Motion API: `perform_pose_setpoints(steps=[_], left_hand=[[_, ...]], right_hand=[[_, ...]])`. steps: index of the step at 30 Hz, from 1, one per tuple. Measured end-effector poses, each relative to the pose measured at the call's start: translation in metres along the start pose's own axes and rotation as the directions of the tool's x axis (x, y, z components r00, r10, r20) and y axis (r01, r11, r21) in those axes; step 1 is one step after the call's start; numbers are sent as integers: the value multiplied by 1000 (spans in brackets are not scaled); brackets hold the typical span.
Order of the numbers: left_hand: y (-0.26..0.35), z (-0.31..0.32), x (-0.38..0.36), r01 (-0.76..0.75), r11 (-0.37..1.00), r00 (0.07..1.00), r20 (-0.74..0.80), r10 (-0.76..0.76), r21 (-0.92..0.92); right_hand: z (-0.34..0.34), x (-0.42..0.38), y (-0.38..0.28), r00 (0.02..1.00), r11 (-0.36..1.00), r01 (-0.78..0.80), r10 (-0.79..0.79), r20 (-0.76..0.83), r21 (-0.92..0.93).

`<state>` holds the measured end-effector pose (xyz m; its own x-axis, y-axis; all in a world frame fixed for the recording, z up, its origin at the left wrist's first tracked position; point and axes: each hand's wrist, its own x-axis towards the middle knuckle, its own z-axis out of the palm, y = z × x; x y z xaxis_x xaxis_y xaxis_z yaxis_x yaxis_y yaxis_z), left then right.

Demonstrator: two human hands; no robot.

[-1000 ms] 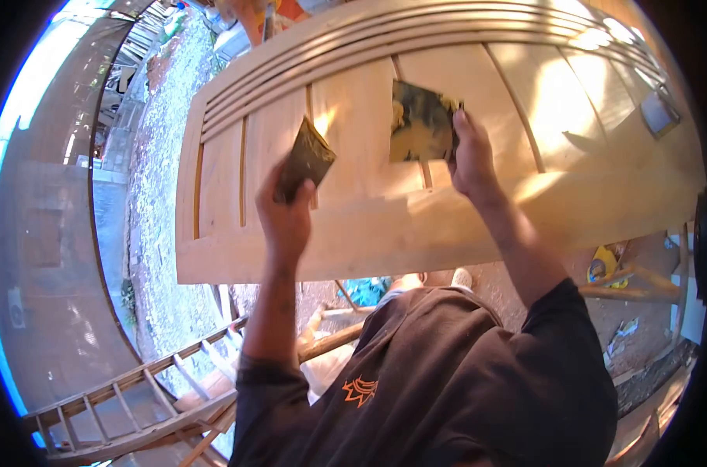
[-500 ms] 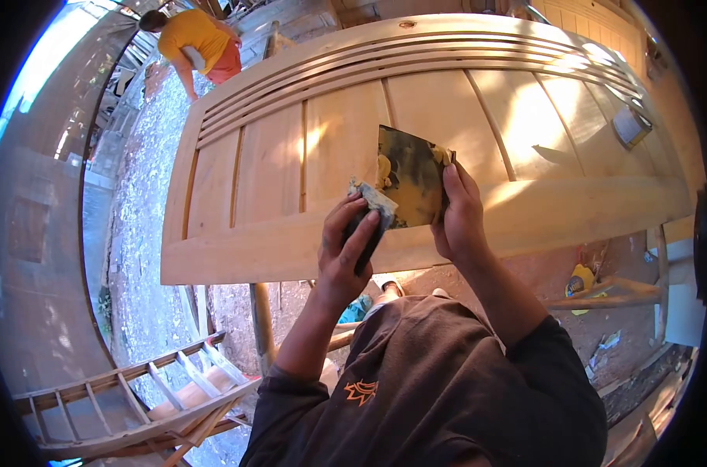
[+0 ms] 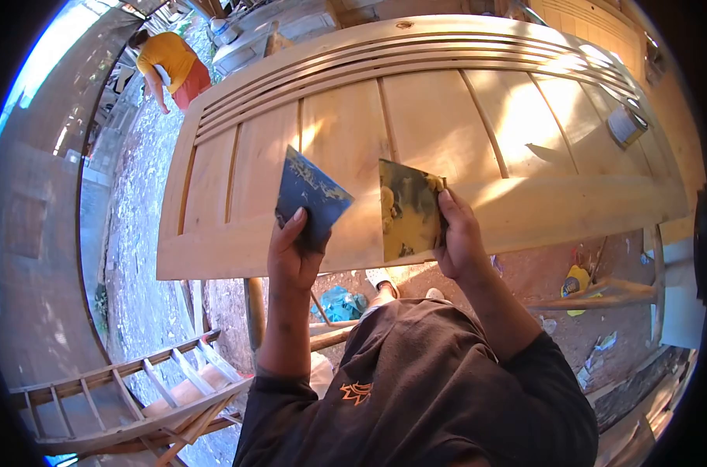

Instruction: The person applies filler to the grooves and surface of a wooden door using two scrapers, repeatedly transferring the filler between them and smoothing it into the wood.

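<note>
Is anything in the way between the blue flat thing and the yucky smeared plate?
No, I see nothing between the blue blade in the left hand and the smeared plate; only the wooden door shows behind that gap.

That panelled door [image 3: 423,117] is bare pale wood, pretty smooth, matt with a bit of sheen where the sun lands. The blue scraper blade [image 3: 313,198] looks flat and smooth, just crusted with dried yellowish smears. The dark square plate [image 3: 406,218] is caked in lumpy tan paste. Shirt's [image 3: 431,381] soft matt cloth, and the ladder [image 3: 128,397] is dull, plain wood.
</note>
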<state>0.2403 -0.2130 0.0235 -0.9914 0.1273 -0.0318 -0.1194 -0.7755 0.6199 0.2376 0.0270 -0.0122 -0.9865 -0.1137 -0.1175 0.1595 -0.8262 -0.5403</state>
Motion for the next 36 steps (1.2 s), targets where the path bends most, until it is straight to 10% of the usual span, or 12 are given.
perform_pose_setpoints(steps=[3, 7, 15, 21, 23, 24, 26, 33, 36], left_hand=[[-9, -11, -5, 165, 967, 986, 62, -156, -195], [-30, 7, -7, 149, 988, 985, 82, -152, 40], [-36, -36, 20, 192, 975, 943, -253, -215, -115], [-37, -14, 3, 254, 943, 967, 93, -239, -214], [-48, 9, 8, 166, 984, 971, -185, -153, 59], [-52, -24, 20, 227, 972, 973, -23, -228, -55], [-50, -32, 30, 179, 984, 957, -232, -176, -9], [-29, -10, 46, 185, 983, 981, 50, -185, 20], [-27, -54, 85, 180, 983, 946, -279, -166, 26]], right_hand=[[4, -5, 5, 997, 999, -47, 47, 60, -6], [21, -12, 8, 996, 999, -7, 11, 85, -43], [12, -11, 7, 996, 997, 49, -45, 82, -52], [-2, -2, 17, 998, 994, 47, -43, 51, -97], [9, -5, 15, 999, 993, 44, -42, 23, -108], [14, -4, 17, 999, 994, 34, -31, 22, -106], [8, 4, 19, 994, 992, 54, -43, 103, -112], [6, 36, 30, 996, 991, 33, -22, 84, -131], [12, 44, 26, 995, 986, 75, -64, 78, -147]])
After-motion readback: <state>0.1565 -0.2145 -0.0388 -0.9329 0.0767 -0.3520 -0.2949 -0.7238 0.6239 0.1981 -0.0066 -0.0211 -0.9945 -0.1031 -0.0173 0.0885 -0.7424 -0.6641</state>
